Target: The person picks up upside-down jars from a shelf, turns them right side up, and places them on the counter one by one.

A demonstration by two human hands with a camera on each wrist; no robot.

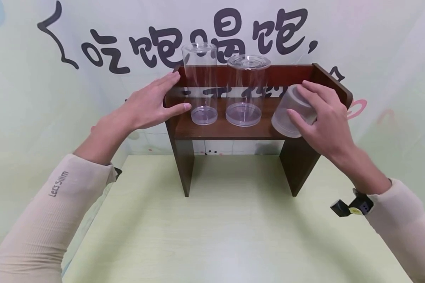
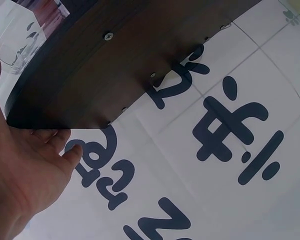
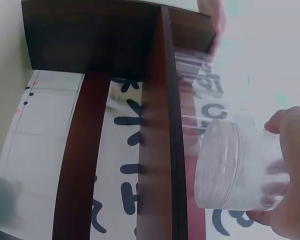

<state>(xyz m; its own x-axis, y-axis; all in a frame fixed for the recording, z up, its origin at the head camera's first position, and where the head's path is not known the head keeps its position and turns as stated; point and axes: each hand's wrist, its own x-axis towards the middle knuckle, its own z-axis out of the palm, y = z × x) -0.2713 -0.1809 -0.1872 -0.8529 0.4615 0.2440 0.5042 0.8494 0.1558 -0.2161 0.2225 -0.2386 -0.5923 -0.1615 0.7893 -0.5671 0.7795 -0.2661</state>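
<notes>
Under the curled fingers and thumb of the right hand (image 1: 327, 116), I see a frosted jar (image 1: 284, 118) firmly grasped, leaning with its far end down toward the right part of a dark brown shelf unit (image 1: 221, 132); I cannot tell from my views whether its lower end touches the board. To the left of that grasp, a wider clear jar (image 1: 246, 90) stands upright on the same board, and farther left a taller, narrower clear jar (image 1: 201, 86) stands upright too, the two apart from each other. Beside the tall one I have the left hand (image 1: 146, 104), which holds no jar: its fingers are extended and its thumb spread away from them, touching the left side panel (image 2: 85, 70), whose outer face shows screw heads (image 2: 108, 36) beyond the fingers. Below both hands, the unit's legs stand on a pale table (image 1: 216, 224). Behind the grasped jar hangs a light backdrop (image 1: 393, 78) with dark characters (image 1: 122, 70), and back along the right wrist I make out a small black camera (image 1: 361, 203).
</notes>
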